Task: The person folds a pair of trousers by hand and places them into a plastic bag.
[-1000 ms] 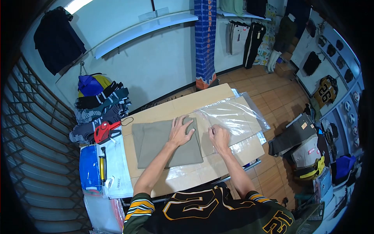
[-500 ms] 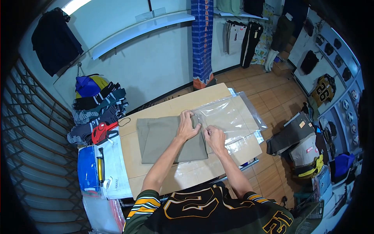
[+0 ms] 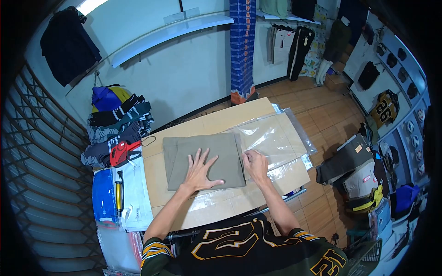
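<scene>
Grey-green garment (image 3: 221, 154) lying folded flat on bench (image 3: 154, 177), mostly outside the clear bag (image 3: 276, 133) at right. Left hand (image 3: 199, 175) resting on it, fingers spreading open; right hand (image 3: 258, 166) curling near bag's left end, grip unclear.

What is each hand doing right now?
Left hand: open, fingers spread, lying on the folded cloth.
Right hand: fingers curled at the clear plastic bag's edge; whether it grips anything cannot be told.
</scene>
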Motion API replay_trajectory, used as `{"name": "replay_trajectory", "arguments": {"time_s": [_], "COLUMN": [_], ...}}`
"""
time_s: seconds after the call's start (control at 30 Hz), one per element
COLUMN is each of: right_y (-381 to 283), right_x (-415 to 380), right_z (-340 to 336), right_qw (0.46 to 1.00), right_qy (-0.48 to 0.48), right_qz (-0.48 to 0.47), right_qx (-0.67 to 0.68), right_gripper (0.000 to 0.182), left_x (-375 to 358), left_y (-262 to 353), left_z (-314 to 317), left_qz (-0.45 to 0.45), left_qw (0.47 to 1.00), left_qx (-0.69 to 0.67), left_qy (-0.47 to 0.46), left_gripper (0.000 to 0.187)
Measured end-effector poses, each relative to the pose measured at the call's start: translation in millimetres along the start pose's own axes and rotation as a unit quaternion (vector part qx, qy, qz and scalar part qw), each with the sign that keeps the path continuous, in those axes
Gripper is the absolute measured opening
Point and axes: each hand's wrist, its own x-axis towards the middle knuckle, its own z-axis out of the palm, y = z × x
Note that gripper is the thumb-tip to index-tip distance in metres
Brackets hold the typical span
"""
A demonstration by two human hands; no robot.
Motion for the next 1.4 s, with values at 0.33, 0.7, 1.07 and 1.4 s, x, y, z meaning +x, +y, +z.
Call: {"name": "replay_trajectory", "arguments": {"time_s": [0.33,0.7,1.07,1.4], "right_y": [-3.8,-5.3,-2.1,7.3], "right_x": [-3.8,1.5,-1.1,-36.4], "right_z": [-2.5,-5.8,-0.6,-11.8], "right_qw": [1.000,0.995,0.988,0.999], "right_qy": [0.007,0.100,0.152,0.032], "right_qz": [-0.022,-0.002,-0.035,-0.028], "right_qx": [0.004,-0.006,0.020,0.004], "right_gripper": [0.013,0.010,0.005,0.012], "left_x": [12.8,16.2,4.0,-0.4], "left_y": [3.2,6.5,5.6,14.2], "left_z": [28.8,26.5,19.7,15.1], "left_qz": [-0.023,-0.009,0.011,0.042], "left_qw": [1.000,1.000,0.999,0.996], "left_qx": [-0.009,-0.020,-0.021,0.010], "left_qy": [0.014,0.005,-0.031,-0.083], "left_gripper": [0.100,0.099,0.105,0.112]}}
